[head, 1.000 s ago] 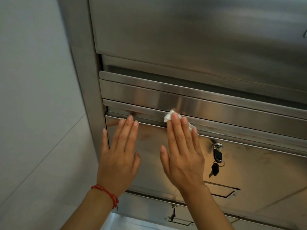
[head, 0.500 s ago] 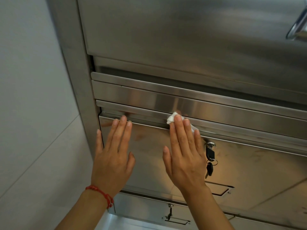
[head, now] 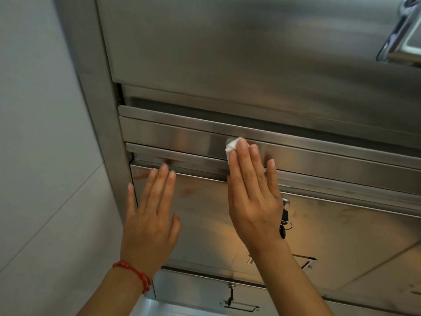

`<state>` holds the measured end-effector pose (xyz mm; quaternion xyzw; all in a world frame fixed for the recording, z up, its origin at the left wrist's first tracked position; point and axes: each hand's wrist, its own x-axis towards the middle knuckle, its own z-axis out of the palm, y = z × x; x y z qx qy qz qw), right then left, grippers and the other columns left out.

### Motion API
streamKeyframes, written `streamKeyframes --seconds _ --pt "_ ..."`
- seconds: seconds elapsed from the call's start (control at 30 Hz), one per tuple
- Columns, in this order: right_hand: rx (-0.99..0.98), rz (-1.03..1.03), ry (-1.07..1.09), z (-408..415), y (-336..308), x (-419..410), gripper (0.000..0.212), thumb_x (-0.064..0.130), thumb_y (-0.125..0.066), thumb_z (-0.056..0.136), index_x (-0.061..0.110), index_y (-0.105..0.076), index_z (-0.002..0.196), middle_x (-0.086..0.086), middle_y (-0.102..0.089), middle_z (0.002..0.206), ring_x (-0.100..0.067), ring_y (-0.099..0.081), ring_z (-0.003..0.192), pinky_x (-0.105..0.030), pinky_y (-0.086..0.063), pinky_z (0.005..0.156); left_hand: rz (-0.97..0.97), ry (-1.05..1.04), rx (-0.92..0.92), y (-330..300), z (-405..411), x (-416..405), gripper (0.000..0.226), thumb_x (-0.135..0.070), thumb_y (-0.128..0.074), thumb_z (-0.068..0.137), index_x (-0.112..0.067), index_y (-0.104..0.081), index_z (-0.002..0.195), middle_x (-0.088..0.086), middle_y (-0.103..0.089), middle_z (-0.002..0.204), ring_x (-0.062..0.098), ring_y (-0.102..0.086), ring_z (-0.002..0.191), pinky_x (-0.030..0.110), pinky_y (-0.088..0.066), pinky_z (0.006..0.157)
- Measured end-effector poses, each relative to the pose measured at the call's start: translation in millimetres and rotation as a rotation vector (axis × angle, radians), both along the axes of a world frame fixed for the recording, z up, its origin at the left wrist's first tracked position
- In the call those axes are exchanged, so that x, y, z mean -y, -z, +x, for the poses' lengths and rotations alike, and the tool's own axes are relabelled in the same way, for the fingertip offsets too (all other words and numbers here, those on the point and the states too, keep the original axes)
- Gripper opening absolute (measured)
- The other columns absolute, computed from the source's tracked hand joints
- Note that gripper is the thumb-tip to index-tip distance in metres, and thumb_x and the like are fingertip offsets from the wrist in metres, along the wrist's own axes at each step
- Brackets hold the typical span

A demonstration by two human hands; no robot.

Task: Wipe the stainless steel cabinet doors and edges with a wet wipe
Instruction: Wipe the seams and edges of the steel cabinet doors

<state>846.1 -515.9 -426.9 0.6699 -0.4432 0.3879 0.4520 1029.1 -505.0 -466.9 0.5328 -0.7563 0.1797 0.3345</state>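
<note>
Meanwhile, one wet wipe [head: 232,145] was pressed against the cabinet [head: 319,163] under the right hand [head: 252,197], fingers straight; the left hand [head: 150,215] was laid flat, fingers straight. Two keys [head: 283,221] were seen.

I can see only a corner of the white wet wipe [head: 231,145]; the rest lies hidden under my right hand [head: 252,201], which also covers part of the keys [head: 284,221] at centre right. The chrome handle [head: 401,30] at upper right is cut off by the frame edge.
</note>
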Motion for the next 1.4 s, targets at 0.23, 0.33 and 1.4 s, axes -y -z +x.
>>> streamKeyframes --seconds 0.23,0.33,1.4 --pt "-0.002 -0.029 -0.079 -3 -7 0 0.039 -0.007 -0.039 0.098 0.002 -0.041 0.136 -0.01 -0.033 0.144 -0.022 -0.032 0.136 -0.04 -0.025 0.114 0.015 0.011 -0.013 0 0 1 0.068 -0.021 -0.04 0.079 -0.001 -0.024 0.142 0.017 -0.027 0.148 0.029 -0.021 0.138 0.062 -0.026 0.103" --pt "0.011 -0.032 -0.121 -2 -11 -1 0.037 -0.007 -0.034 0.098 0.002 -0.049 0.131 -0.012 -0.041 0.139 -0.024 -0.039 0.132 -0.04 -0.031 0.112 0.023 0.013 -0.021 0 0 0 0.068 -0.022 -0.039 0.079 -0.001 -0.024 0.142 0.017 -0.027 0.149 0.029 -0.02 0.138 0.062 -0.025 0.103" --pt "0.008 0.313 -0.201 -86 27 -121 0.03 0.002 -0.063 0.081 0.0 -0.065 0.111 -0.017 -0.06 0.122 -0.027 -0.055 0.119 -0.036 -0.049 0.096 0.09 0.23 -0.193 -7 -103 -81 0.051 -0.02 -0.04 0.086 -0.001 -0.041 0.133 0.016 -0.04 0.141 0.026 -0.031 0.133 0.048 -0.026 0.106"
